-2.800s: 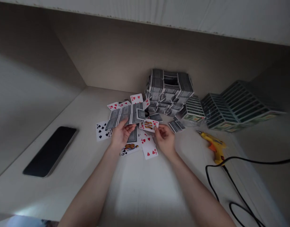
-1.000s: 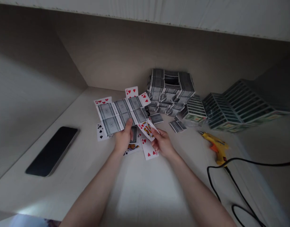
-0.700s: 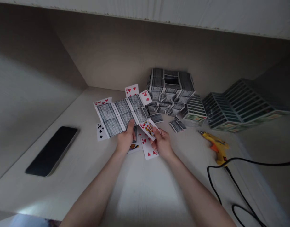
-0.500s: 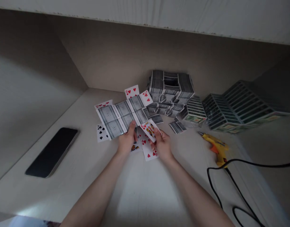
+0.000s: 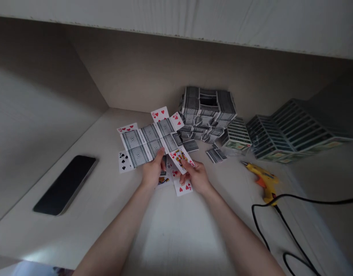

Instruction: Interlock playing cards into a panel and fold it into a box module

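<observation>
A flat panel of joined playing cards (image 5: 151,138), patterned backs upward, is held at its near edge by my left hand (image 5: 152,168), thumb on top. My right hand (image 5: 197,175) pinches a king of hearts (image 5: 180,158) face up, its upper left edge against or overlapping the panel's right end; I cannot tell whether they are joined. Below the panel lie loose face-up cards, among them a seven of spades (image 5: 124,161) and a four of hearts (image 5: 184,188). Red heart cards (image 5: 160,114) show past its far edge. My fingers under the cards are partly hidden.
A box-like structure of cards (image 5: 207,109) stands at the back, with striped card stacks (image 5: 282,128) to its right. A yellow glue gun (image 5: 262,178) with a looping black cable (image 5: 297,194) lies right; a phone (image 5: 65,184) lies left. A shelf edge (image 5: 176,36) hangs overhead.
My right hand has brought the king of hearts slightly up and left, turning it flatter against the panel's end. The panel in my left hand has shifted only slightly.
</observation>
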Demonstrator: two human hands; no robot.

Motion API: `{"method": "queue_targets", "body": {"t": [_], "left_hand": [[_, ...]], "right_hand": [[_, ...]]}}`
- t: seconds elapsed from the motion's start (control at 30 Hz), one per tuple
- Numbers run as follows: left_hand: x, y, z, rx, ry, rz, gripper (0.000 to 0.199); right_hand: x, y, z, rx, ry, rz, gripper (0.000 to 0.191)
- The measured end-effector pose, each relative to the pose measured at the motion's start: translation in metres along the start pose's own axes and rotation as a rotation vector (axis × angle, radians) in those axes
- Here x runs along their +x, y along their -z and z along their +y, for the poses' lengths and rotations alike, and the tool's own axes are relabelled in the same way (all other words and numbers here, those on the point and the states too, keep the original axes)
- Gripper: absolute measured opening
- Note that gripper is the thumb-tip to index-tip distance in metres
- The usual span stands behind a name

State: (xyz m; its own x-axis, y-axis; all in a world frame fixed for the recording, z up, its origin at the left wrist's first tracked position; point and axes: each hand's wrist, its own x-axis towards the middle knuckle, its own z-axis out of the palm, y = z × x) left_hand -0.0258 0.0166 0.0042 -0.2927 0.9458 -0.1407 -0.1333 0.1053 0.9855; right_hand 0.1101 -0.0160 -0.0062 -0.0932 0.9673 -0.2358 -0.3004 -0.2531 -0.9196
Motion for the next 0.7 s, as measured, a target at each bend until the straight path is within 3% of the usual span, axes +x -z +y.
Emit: {"method": "queue_targets", "body": {"t": [0.17,0.37,0.7], "left_hand": [[-0.0001,-0.0006,-0.0009,0.034,-0.036,-0.036,0.055],[0.0003,-0.0025,0.0005,-0.016,0.039,0.004,0.055],[0.0008,-0.0027,-0.0002,-0.008,0.072,-0.019,0.056]], "right_hand": [[-0.0005,-0.0063,0.0020,0.059,0.014,0.088,0.040],[0.0000,-0.0068,0.0070,0.188,0.011,0.067,0.035],[-0.0027,-0.0098,0.0069,0.128,0.087,0.097,0.040]]}}
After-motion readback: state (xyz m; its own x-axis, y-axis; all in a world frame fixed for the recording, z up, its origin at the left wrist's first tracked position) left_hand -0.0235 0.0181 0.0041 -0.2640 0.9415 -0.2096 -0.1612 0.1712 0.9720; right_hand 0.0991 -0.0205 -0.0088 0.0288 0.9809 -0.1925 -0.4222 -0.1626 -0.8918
